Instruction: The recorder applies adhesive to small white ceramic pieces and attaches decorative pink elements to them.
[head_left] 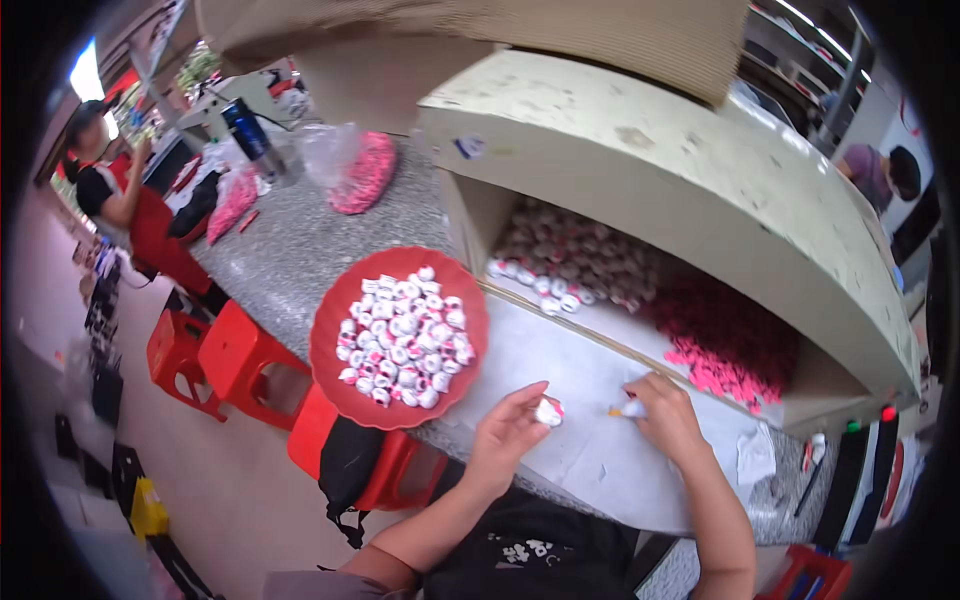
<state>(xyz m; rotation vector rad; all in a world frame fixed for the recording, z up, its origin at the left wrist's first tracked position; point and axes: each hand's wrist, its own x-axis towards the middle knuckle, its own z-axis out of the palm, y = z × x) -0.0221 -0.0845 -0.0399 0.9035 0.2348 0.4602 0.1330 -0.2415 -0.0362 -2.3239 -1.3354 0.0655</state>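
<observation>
Nearest, a small white-and-red cap [548, 411] is pinched in the left hand [508, 432], just right of the red plate [330, 310] of similar caps; further right, something small is gripped by the right hand [665, 415] over white paper [590, 450].

Speckled grey counter [300, 250] with red plate [330, 330] of small white caps, white sheet [560, 370], clear bags of pink pieces [362, 172].

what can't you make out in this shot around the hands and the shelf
- Head view: the small white and red piece in the left hand is too small to identify.
- The right hand covers most of what it holds; only an orange tip shows.
- The shelf top shades the pink pieces beneath.
- The red plate pieces blur together.
</observation>
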